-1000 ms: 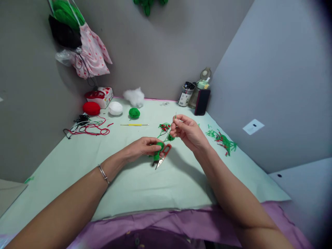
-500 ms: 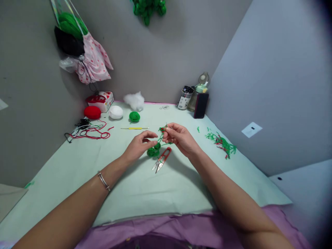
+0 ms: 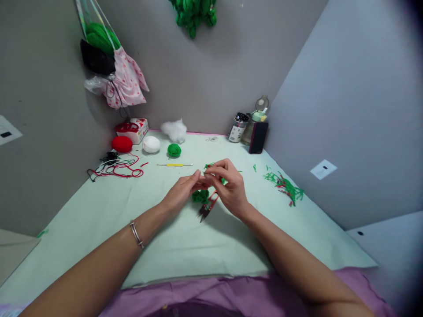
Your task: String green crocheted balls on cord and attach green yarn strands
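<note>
My right hand (image 3: 231, 187) pinches green yarn, and a short green strand shows past its knuckles. A small green-and-red yarn piece (image 3: 209, 166) shows just beyond its fingertips, partly hidden. My left hand (image 3: 181, 191), silver bangle on the wrist, meets the right fingertips with its thumb and fingers. Whatever lies between its fingertips is too small and covered to make out. Below the hands, a dark green yarn piece (image 3: 200, 196) rests on the table cover. Red-handled thread snips (image 3: 205, 211) lie beside it, partly behind my right hand.
A yellow-handled crochet hook (image 3: 175, 165) lies beyond my left hand. Green (image 3: 174, 150), white (image 3: 151, 144) and red yarn balls (image 3: 122, 144) sit farther back, near white stuffing (image 3: 176, 130). Yarn scraps (image 3: 286, 185) lie right. A phone (image 3: 258, 138) leans against a bottle (image 3: 259, 115).
My left hand has moved right and its fingertips now meet those of my right hand. The right hand has turned over the yarn, covering more of it and of the snips.
</note>
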Demonstrator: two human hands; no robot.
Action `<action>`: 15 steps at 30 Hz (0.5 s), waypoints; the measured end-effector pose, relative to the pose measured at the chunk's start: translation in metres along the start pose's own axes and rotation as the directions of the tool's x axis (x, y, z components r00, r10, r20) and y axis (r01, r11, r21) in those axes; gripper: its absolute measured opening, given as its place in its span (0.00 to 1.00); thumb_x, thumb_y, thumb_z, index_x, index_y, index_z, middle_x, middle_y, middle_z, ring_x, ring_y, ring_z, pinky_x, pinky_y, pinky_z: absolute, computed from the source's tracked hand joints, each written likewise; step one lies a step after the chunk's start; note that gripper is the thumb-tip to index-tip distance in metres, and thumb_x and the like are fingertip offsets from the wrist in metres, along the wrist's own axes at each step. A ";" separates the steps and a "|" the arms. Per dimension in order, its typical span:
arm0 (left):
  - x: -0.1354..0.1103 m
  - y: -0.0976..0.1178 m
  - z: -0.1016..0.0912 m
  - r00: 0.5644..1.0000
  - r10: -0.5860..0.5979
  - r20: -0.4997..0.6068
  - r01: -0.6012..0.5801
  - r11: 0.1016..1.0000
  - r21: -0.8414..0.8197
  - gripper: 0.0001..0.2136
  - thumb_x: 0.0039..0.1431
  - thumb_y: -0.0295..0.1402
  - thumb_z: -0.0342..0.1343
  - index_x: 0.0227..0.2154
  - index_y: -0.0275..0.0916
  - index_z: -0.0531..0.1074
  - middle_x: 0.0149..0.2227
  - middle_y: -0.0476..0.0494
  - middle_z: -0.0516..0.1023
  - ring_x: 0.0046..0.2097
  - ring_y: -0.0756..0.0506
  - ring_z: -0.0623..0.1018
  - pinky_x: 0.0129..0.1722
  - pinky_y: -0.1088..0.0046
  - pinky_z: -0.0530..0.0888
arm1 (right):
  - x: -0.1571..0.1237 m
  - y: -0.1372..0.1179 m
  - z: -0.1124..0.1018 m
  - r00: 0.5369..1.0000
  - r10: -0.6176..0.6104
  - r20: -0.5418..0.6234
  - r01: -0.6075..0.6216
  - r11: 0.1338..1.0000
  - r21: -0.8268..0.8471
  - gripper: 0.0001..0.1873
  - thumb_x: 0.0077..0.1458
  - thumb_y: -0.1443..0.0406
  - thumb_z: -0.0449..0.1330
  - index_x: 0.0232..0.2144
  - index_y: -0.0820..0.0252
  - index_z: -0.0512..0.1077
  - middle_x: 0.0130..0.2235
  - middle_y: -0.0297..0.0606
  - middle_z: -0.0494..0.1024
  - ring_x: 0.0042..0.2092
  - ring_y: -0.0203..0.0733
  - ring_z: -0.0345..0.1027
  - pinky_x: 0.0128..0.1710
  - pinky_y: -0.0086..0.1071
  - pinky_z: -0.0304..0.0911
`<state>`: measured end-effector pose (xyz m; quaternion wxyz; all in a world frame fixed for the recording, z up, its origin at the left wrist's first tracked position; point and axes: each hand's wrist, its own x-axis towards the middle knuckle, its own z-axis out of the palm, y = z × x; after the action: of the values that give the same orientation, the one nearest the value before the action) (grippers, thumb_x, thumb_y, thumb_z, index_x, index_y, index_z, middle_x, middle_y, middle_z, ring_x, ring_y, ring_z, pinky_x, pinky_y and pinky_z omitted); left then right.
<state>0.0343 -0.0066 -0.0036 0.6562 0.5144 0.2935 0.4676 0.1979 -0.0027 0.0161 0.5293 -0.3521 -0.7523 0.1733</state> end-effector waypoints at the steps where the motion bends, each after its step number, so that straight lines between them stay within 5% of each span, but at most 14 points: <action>1: 0.000 0.001 0.000 1.000 0.009 -0.024 -0.009 1.000 0.016 0.23 0.63 0.53 0.53 0.34 0.35 0.81 0.42 0.36 0.81 0.47 0.41 0.76 0.56 0.60 0.68 | -0.001 0.001 0.001 0.999 -0.051 0.000 0.051 0.997 -0.062 0.06 0.62 0.63 0.61 0.36 0.53 0.79 0.35 0.39 0.71 0.34 0.39 0.66 0.32 0.34 0.65; 5: 0.001 0.003 -0.001 0.982 0.039 -0.184 -0.033 0.999 0.037 0.17 0.57 0.48 0.62 0.31 0.36 0.81 0.38 0.39 0.82 0.47 0.41 0.76 0.56 0.61 0.67 | -0.005 0.006 0.006 0.975 -0.200 0.094 0.214 0.961 -0.174 0.09 0.63 0.65 0.58 0.39 0.53 0.80 0.33 0.39 0.72 0.35 0.40 0.68 0.35 0.35 0.68; 8: 0.002 0.004 -0.003 0.972 0.037 -0.233 -0.034 0.999 0.016 0.12 0.53 0.42 0.66 0.31 0.38 0.81 0.38 0.42 0.82 0.47 0.42 0.76 0.56 0.62 0.67 | -0.006 0.007 0.007 0.972 -0.196 0.127 0.208 0.974 -0.090 0.09 0.63 0.65 0.58 0.39 0.54 0.80 0.35 0.40 0.76 0.36 0.40 0.71 0.38 0.36 0.70; 12: 0.001 0.004 -0.004 0.975 0.073 -0.210 -0.064 0.997 0.048 0.13 0.55 0.43 0.64 0.36 0.39 0.81 0.40 0.42 0.82 0.45 0.43 0.77 0.53 0.63 0.70 | -0.001 0.001 0.005 0.993 0.105 0.061 -0.114 0.975 0.189 0.07 0.62 0.60 0.61 0.37 0.55 0.78 0.35 0.39 0.78 0.36 0.41 0.74 0.37 0.37 0.72; 15: -0.001 0.002 -0.001 0.970 0.112 -0.216 -0.072 0.980 0.183 0.15 0.56 0.43 0.62 0.40 0.38 0.81 0.39 0.42 0.81 0.40 0.44 0.77 0.47 0.64 0.72 | 0.003 -0.002 0.003 0.940 0.334 0.076 -0.331 0.829 0.452 0.10 0.58 0.57 0.65 0.35 0.57 0.74 0.34 0.37 0.79 0.32 0.40 0.75 0.35 0.36 0.73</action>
<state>0.0323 -0.0074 -0.0024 0.5487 0.5266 0.3814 0.5254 0.1938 -0.0011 0.0183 0.5611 -0.3433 -0.6157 0.4339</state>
